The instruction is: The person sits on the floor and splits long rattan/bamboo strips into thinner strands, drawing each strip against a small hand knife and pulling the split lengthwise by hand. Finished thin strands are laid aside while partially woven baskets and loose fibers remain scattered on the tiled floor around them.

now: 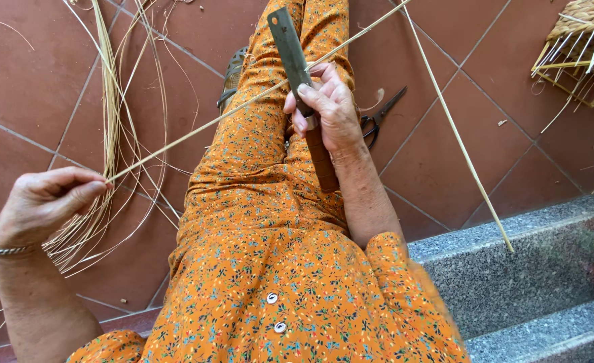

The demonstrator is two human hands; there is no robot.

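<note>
Two hands busy over an orange-floral lap: left hand point(45, 198) pinching one end of a thin cane strip point(196, 131), right hand point(327, 107) closed around a wooden-handled flat knife point(297, 74) pressed against that strip, scissors point(378, 121) just beside on red tiles point(34, 74).

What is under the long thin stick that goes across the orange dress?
Under the cane strip lie the orange flowered dress and red floor tiles. The knife in the right hand crosses it; the contact spot is hidden by fingers.
</note>
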